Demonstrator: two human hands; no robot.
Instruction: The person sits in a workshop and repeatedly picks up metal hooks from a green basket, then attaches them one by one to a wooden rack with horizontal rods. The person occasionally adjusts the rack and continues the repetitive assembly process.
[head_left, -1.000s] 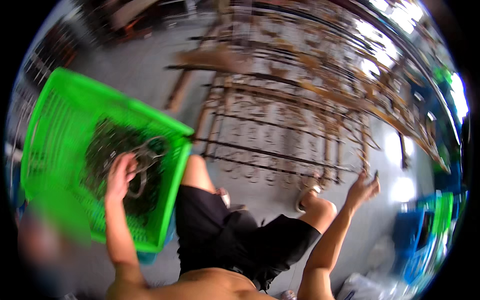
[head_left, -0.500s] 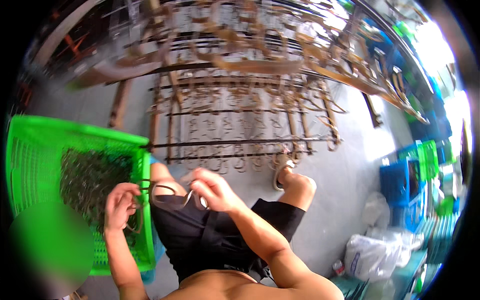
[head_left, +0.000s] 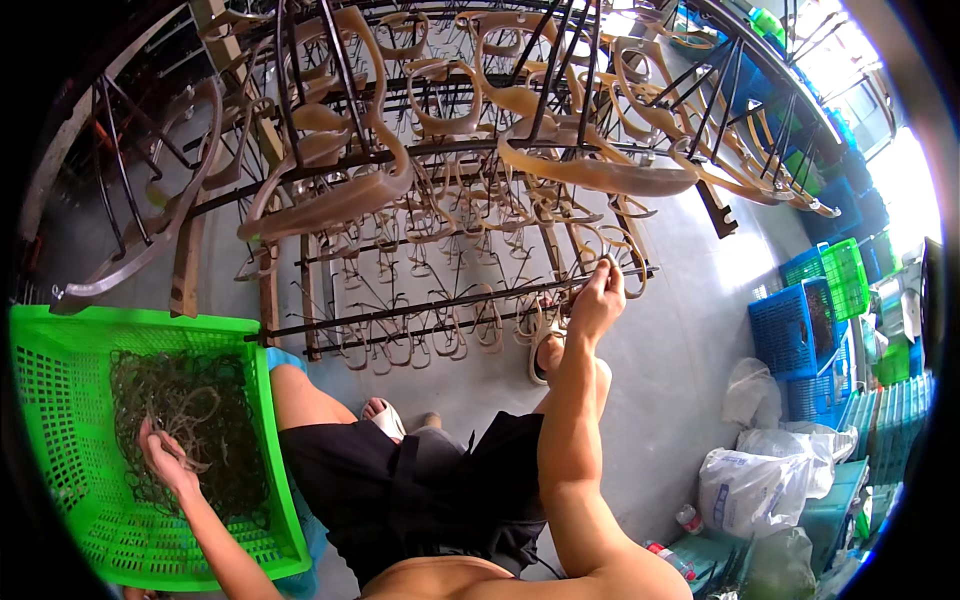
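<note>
My left hand [head_left: 168, 458] is down in the green plastic basket [head_left: 285, 450], its fingers curled on some pale eyeglass frames [head_left: 195, 415]. Beneath them lies a tangled heap of darker frames [head_left: 225, 480]. My right arm stretches forward to a rack [head_left: 480, 296] with dark bars and thin wire hooks. At the right end of a low bar, my right hand [head_left: 600, 295] pinches an eyeglass frame [head_left: 628, 245], its fingertips close to the bar. Many brownish translucent frames [head_left: 600, 176] hang from the rack's tiers, the nearest ones large in view.
The rack's upper bars and hooks jut out above my knees. Blue crates [head_left: 790, 330] and a green crate [head_left: 848, 275] are stacked at the right. White plastic bags [head_left: 745, 500] lie nearer, beside bottles [head_left: 688, 518] and teal trays [head_left: 890, 430].
My left hand has gone from the basket's right side into the heap. My right hand has moved from above my lap forward to the rack, and the hands have separated.
</note>
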